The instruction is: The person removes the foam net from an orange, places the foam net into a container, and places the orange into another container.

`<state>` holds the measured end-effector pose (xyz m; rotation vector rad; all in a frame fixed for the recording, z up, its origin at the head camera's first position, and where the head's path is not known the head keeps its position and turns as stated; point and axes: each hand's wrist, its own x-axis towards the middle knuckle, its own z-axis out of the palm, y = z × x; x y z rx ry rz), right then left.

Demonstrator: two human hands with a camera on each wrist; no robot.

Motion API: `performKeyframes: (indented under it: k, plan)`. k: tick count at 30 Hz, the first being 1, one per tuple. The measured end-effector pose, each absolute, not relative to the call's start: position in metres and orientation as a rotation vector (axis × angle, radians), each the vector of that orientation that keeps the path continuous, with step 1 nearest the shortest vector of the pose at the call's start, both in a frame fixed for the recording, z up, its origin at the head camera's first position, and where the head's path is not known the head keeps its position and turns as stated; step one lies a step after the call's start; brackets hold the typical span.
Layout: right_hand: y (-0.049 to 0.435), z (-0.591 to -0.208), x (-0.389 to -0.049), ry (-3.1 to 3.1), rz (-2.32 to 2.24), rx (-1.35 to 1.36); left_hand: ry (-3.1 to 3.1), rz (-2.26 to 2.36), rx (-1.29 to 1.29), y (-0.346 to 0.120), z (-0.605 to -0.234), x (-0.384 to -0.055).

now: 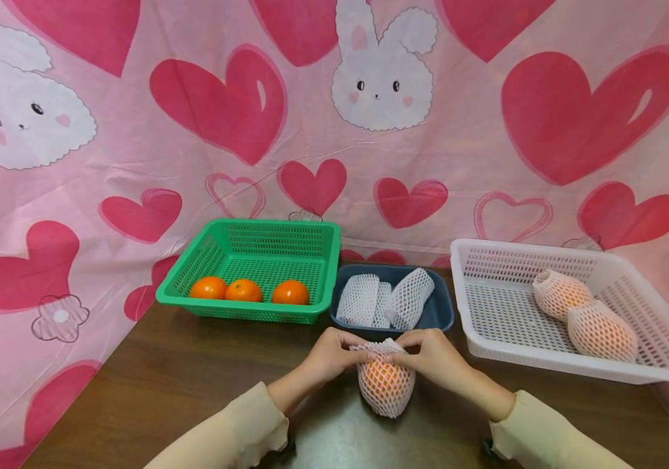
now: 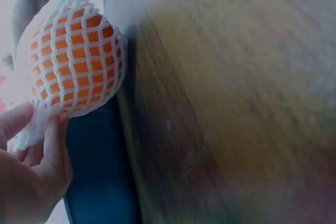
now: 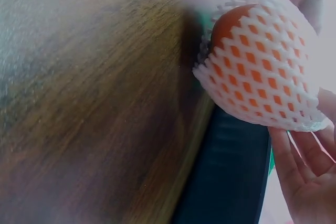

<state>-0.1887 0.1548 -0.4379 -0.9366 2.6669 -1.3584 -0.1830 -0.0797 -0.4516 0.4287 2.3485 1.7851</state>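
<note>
An orange [image 3: 229,26] sits inside a white foam net sleeve [image 1: 388,395] in front of me. My left hand [image 1: 329,355] pinches the sleeve's upper left edge between thumb and fingers. At the upper right edge, my right hand [image 1: 435,357] pinches the same sleeve, thumbs close together over the top. In the left wrist view the net wraps the orange [image 2: 79,56] and bunches at the fingertips. The right wrist view shows part of the fruit bare at the sleeve's other end.
A green basket [image 1: 252,315] at back left holds 3 oranges [image 1: 243,290]. Just behind my hands, a dark blue tray [image 1: 443,312] contains several foam net sleeves [image 1: 359,301]. Two netted fruits [image 1: 602,332] lie in the white basket [image 1: 522,348] at right. A patterned pink cloth [image 1: 311,137] hangs behind the wooden table [image 1: 182,384].
</note>
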Motion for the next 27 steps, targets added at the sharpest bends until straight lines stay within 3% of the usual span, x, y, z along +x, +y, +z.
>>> performKeyframes:
  k: [7,14,22,27]
  plan:
    - [0.152,-0.439,-0.186,2.774,-1.289,-0.962,2.323,1.754,0.502,-0.081,-0.449,-0.184]
    - [0.162,-0.440,-0.189,2.601,-1.267,-0.952,2.052,1.801,0.281,-0.082,-0.450,-0.174]
    - [0.172,-0.441,-0.192,2.445,-1.179,-1.026,2.139,1.623,0.377,-0.081,-0.448,-0.166]
    - [0.168,-0.441,-0.190,2.487,-1.225,-0.883,2.237,1.485,0.454,-0.081,-0.448,-0.165]
